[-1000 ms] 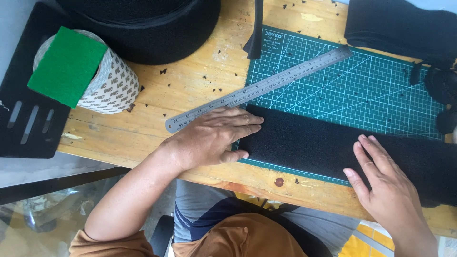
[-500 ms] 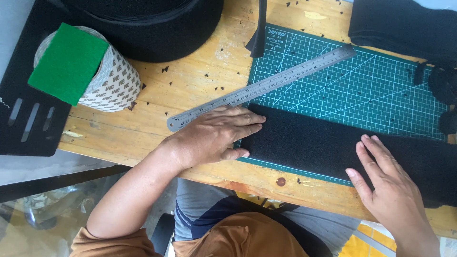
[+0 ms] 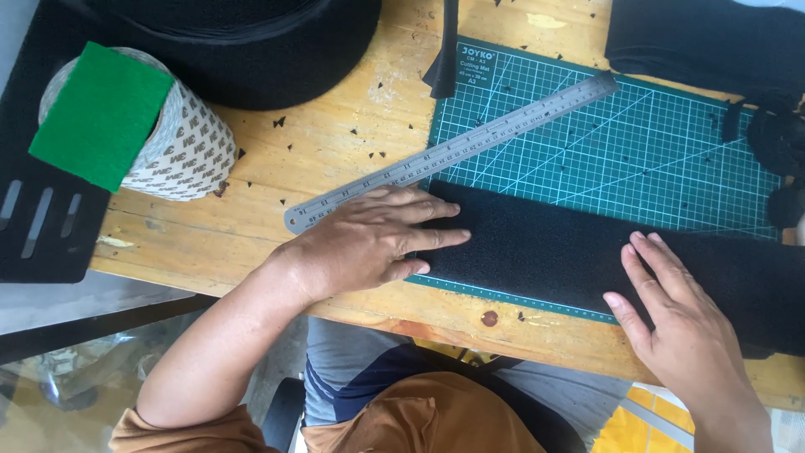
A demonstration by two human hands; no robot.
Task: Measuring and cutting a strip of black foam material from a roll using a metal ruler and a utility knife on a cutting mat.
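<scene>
Down low, near the body: an orange shirt [image 3: 419, 419] and dark trousers, right against the table edge.

Next, the two hands. Left hand [image 3: 369, 243] flat and open, fingers spread, pressing on the left end of a black fabric strip [image 3: 537, 247]. Right hand [image 3: 679, 323] flat and open too, resting on the strip further along. No pinching, no grabbing, just palms down.

Black fabric strip lying long and flat across the near part of a green cutting mat [image 3: 620, 159], running off past the mat's right side. Looks soft, light and floppy, a bit fuzzy, so probably not slippery. Likely to bend and droop if lifted by one end. Best held by both ends, or pressed flat with open palms.

Just behind the left hand, a metal ruler [image 3: 453, 151] lying slanted, half on the mat, half on the wooden table [image 3: 335, 168].

Further back: a patterned tape roll [image 3: 180, 151] with a green pad [image 3: 101, 113] on top, and a big black roll [image 3: 243, 42] at the far edge. More black fabric [image 3: 704, 42] at the far right.
</scene>
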